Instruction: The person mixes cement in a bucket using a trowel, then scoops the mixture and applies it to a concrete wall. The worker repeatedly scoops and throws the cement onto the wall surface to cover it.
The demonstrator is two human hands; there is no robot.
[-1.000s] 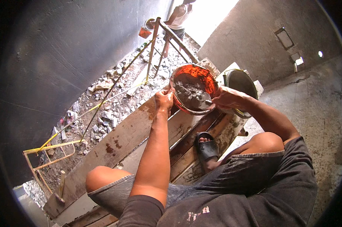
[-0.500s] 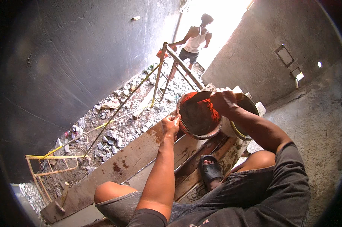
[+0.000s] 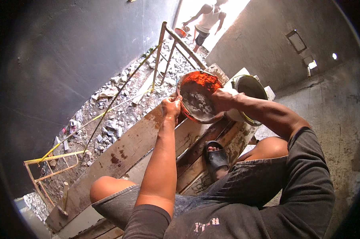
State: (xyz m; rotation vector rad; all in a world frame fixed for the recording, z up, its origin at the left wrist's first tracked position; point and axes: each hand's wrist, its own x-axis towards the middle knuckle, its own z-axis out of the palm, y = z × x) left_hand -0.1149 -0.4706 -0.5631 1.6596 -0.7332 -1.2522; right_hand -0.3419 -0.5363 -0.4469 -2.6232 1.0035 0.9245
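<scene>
2 bare forearms [image 3: 163, 159] reach over wooden planks [image 3: 124, 149], past a sandalled foot [image 3: 216, 156], to the orange bucket [image 3: 207, 81] at the planks' far part. Judged handling: heavy with grey mix [image 3: 200, 104], contents soft and sticky, wall slightly flexible, smeared rim likely slippery; best held by the rim, 1 hand per side. Left hand [image 3: 171, 106]: arm nearly straight, thumb and fingers gripping the left rim. Right hand [image 3: 224, 99]: elbow bent outward, back of hand up at the right rim; finger closure and any held item hidden, cannot tell. Just right, a 2nd bucket [image 3: 251, 86]. Farther: rubble [image 3: 112, 129], then 1 co-worker [image 3: 208, 20].
</scene>
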